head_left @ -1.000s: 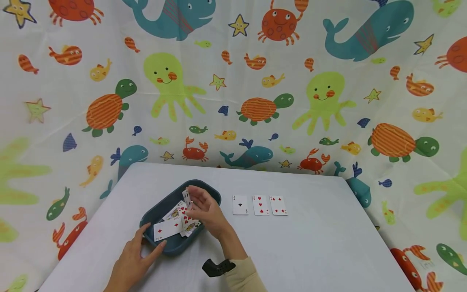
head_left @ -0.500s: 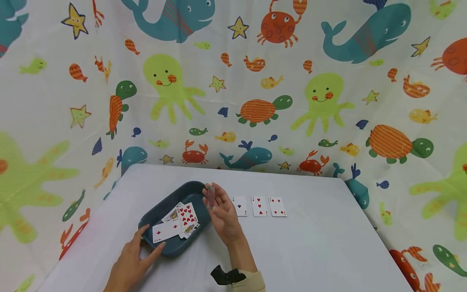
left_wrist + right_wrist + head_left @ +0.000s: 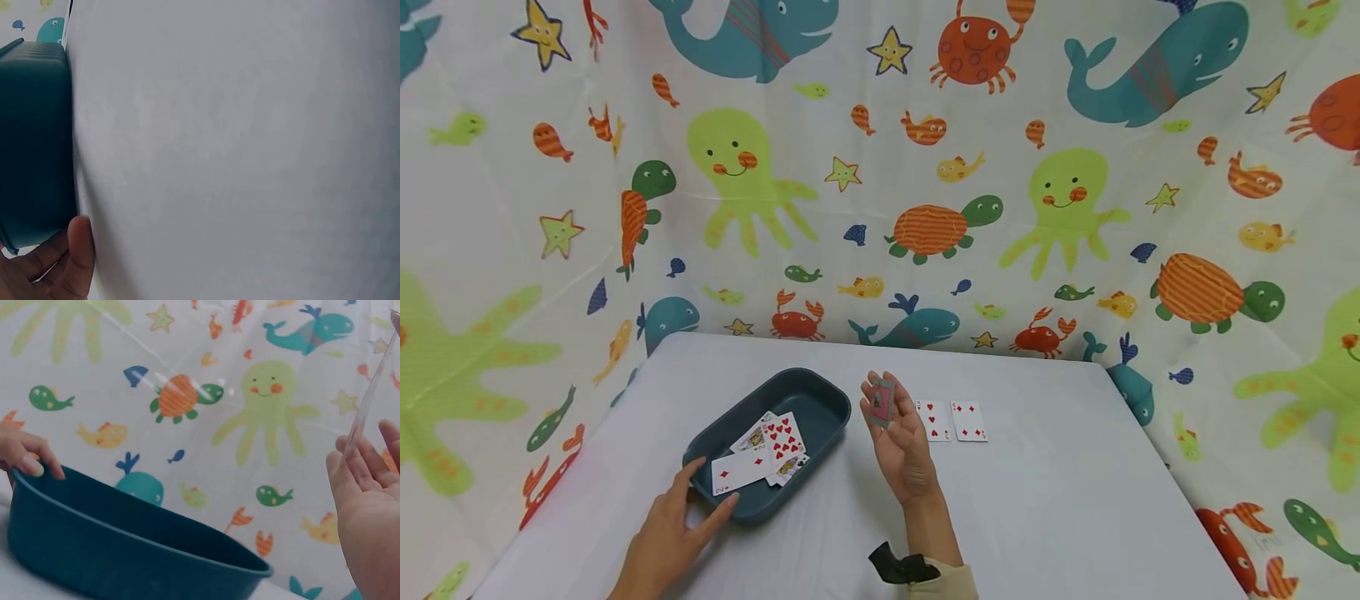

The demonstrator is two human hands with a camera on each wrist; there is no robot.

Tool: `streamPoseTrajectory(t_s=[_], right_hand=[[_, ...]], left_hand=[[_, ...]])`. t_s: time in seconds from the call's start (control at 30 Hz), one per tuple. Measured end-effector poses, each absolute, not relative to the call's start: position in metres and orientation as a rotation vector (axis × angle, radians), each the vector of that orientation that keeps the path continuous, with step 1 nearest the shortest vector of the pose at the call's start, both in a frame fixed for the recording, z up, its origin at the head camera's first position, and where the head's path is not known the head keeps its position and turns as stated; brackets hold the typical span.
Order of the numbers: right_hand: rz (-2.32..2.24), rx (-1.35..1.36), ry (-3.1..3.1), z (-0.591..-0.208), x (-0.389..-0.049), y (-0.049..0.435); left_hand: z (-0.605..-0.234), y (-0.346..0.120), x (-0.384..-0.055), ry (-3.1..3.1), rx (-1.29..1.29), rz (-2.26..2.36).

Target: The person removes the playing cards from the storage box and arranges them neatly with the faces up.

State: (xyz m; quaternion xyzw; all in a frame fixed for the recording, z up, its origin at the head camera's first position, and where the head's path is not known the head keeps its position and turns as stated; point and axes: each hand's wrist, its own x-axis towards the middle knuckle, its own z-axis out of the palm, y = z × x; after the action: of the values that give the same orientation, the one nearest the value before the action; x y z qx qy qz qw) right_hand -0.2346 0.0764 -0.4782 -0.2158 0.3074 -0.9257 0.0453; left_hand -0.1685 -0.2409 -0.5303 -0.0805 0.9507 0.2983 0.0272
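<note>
My left hand (image 3: 666, 529) grips the near-left end of a dark teal plastic bin (image 3: 829, 450), thumb and fingers spread around its corner. Inside lie a two of diamonds (image 3: 737, 472), a hearts card (image 3: 785, 437) and partly covered face cards (image 3: 791, 471). Right of the bin, my right hand (image 3: 904, 454) holds a playing card (image 3: 882, 402) raised above the table, its reddish patterned back showing. In the right wrist view that card (image 3: 375, 387) appears nearly edge-on at the fingers. Two face-up cards, a three of hearts (image 3: 934, 422) and a diamonds card (image 3: 970, 422), lie in a row beyond.
A white-covered table (image 3: 1060, 500) bears everything. Behind it hangs a sea-animal curtain (image 3: 865, 167). A black strap (image 3: 902, 567) sits at the right wrist. The left wrist view shows mostly white cloth beside the bin wall (image 3: 34, 144).
My right hand has lifted a card out of the bin and carried it right, turning its back into view. It now covers the ace of clubs. My left hand stays on the bin.
</note>
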Motion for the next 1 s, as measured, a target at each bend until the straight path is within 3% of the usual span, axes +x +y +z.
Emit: streamPoseTrajectory(t_s=[1.0], right_hand=[[-2.665, -0.414, 1.609, -0.512, -0.205, 0.213]], left_hand=[[-0.529, -0.237, -0.155, 2.914, -0.261, 0.947]])
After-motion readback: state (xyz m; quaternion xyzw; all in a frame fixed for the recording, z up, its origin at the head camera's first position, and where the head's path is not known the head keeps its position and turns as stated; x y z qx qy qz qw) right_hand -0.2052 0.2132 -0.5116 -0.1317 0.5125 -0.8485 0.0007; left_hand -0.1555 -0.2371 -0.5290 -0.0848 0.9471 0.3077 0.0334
